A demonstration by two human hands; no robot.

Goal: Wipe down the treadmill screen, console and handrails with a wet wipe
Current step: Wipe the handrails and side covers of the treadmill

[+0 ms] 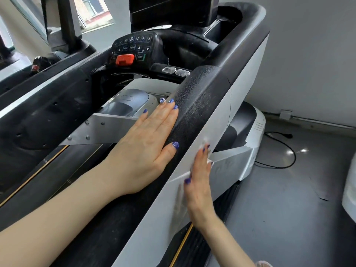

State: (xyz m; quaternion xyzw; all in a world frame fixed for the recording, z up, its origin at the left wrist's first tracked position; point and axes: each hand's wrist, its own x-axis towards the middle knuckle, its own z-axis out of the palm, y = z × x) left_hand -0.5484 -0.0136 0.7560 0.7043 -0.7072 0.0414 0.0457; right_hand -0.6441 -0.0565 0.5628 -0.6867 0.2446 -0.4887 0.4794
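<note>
The right hand presses a thin white wipe flat-fingered onto the grey-sided, black-topped handrail — best kept flat, strokes overlapping; the left hand braces open-palmed.

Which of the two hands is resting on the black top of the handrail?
The left hand, lying flat with straight fingers on the black handrail top. The right hand is lower, against the handrail's grey outer side panel.

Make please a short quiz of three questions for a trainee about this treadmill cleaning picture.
1. True or false: the left hand lies flat against the black handrail.
2. Which surface does the right hand press? A) keypad B) grey side panel C) floor
3. What colour is the stop button on the console?

Key: 1 true; 2 B; 3 red.
</note>
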